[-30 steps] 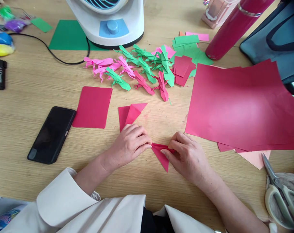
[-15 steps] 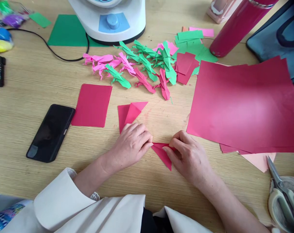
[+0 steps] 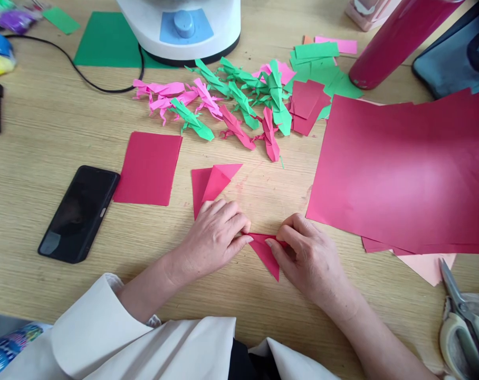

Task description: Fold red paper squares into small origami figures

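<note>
A small piece of folded red paper [image 3: 266,257] is stretched between my two hands, its triangular point hanging toward me. My left hand [image 3: 219,232] pinches its left corner between thumb and fingers. The right side of the upper folded edge is gripped by my right hand [image 3: 306,253], thumb in front. Just beyond my left hand lies another partly folded red paper [image 3: 211,184], its lower end covered by the fingers. Further away rest several folded paper figures in pink [image 3: 208,100], green [image 3: 192,120] and red [image 3: 270,134].
Left are a square red paper stack [image 3: 148,169] and a phone [image 3: 79,214]. Large red sheets [image 3: 393,174] cover the right side, near scissors [image 3: 461,311]. A white appliance [image 3: 184,31] with a cable, green scraps [image 3: 316,68] and a red bottle [image 3: 401,45] stand at the back.
The view has shifted slightly. Both hands keep their pinch on the folded red paper; its position between them is almost the same.
</note>
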### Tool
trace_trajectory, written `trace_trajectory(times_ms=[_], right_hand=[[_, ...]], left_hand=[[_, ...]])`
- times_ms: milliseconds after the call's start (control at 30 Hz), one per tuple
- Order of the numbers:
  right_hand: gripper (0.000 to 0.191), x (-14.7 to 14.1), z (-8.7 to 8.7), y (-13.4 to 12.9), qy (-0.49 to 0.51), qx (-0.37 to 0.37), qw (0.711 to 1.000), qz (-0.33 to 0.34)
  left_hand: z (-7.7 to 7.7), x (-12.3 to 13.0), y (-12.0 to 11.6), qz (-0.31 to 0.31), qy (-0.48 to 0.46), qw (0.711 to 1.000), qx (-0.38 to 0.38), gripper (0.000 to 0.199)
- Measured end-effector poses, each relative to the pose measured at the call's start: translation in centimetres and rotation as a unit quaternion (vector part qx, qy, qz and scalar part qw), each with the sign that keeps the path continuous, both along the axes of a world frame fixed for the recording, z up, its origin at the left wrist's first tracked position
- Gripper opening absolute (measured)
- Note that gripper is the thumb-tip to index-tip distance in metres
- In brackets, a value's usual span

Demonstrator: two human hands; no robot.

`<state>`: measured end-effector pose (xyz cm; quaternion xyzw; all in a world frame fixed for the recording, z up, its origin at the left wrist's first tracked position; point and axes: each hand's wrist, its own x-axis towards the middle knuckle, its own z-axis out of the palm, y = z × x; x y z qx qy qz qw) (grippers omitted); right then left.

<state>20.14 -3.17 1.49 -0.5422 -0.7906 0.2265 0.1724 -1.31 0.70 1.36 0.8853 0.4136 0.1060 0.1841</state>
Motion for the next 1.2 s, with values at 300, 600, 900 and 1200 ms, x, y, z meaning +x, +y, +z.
trace_trajectory(times_ms=[300, 600, 900, 1200], right_hand=[[0.028, -0.1, -0.3, 0.0, -0.008, 0.018, 1.000, -0.002], [0.028, -0.2, -0.3, 0.1, -0.023, 0.026, 0.999, -0.005], [0.027, -0.2, -0.4, 0.1, -0.027, 0.033, 0.999, -0.002], [0.027, -0.2, -0.4, 0.1, -0.035, 0.040, 0.999, 0.000]], left_hand=[[0.2, 0.5, -0.3, 0.022, 0.012, 1.000, -0.007, 0.015], [0.2, 0.8, -0.4, 0.043, 0.027, 0.999, 0.017, 0.013], [-0.2, 0.4, -0.7, 0.059, 0.007, 0.998, 0.025, 0.013], [0.5, -0.7, -3.7, 0.004, -0.066, 0.992, 0.104, 0.034]])
